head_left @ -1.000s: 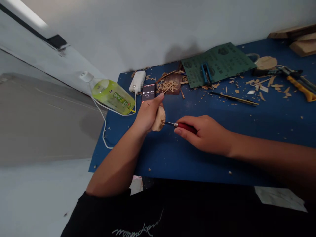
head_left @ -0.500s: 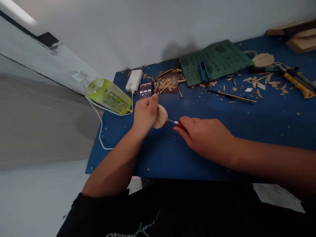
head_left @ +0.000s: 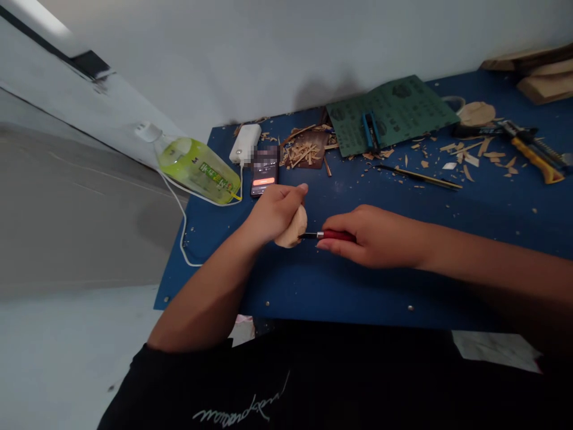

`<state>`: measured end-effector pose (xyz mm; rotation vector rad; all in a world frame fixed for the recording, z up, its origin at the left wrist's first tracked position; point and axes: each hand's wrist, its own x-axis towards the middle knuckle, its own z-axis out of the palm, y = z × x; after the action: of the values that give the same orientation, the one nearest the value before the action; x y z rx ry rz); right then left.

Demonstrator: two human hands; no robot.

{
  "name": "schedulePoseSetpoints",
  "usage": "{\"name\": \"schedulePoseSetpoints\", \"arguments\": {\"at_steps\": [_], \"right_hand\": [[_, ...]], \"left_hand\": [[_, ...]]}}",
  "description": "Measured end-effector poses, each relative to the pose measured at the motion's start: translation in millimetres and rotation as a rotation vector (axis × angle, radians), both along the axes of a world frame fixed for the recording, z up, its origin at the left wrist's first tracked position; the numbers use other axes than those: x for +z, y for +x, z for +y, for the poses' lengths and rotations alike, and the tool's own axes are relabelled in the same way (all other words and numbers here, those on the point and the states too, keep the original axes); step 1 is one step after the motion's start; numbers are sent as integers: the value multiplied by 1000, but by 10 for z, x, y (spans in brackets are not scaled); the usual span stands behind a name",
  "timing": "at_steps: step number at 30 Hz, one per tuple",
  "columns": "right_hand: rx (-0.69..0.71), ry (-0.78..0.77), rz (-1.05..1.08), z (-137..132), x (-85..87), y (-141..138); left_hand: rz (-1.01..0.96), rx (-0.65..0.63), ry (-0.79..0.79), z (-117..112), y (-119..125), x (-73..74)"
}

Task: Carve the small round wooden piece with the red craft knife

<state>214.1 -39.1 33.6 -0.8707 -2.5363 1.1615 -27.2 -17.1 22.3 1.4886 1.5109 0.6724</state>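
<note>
My left hand (head_left: 280, 210) is closed around a pale rounded piece of wood (head_left: 293, 233), its thumb along the top; the fingers behind the wood are hidden. In my right hand (head_left: 367, 236) is a carving knife (head_left: 339, 235) with a red handle and a silver collar. Its short dark blade points left and meets the right edge of the wood. Both hands are over the blue table (head_left: 340, 292), left of its middle. Just beyond my left hand lies a phone (head_left: 264, 173) with its screen lit.
A white power bank (head_left: 245, 142) with a cable and a bottle of yellow-green liquid (head_left: 199, 170) are at the left. Wood shavings (head_left: 304, 154), green sandpaper (head_left: 394, 113), a thin tool (head_left: 421, 177) and a yellow utility knife (head_left: 532, 152) lie along the back. Wooden blocks (head_left: 548, 80) are stacked far right.
Both hands have come slightly nearer to me, uncovering more of the phone. The wood is turned in my left hand, and the knife now lies more level with its blade at the wood's edge.
</note>
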Motion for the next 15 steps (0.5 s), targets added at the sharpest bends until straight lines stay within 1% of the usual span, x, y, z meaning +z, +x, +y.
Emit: {"name": "schedulePoseSetpoints", "arguments": {"at_steps": [3,7,11,13,15], "right_hand": [[55,-49,81,58,-56,8],[119,-114,157,100,-149,2],[175,-137,193,134,-229,2],[180,-144,222,148,-258,11],[152,-146,263,153,-273,22]], "left_hand": [[-34,-54,-39,3,-20,-33],[-100,-169,-101,-11,1,-45],[-240,-262,-197,-29,21,-20],[-301,-268,-219,-20,3,-19],[-349,-218,-193,-2,-25,-20]]}}
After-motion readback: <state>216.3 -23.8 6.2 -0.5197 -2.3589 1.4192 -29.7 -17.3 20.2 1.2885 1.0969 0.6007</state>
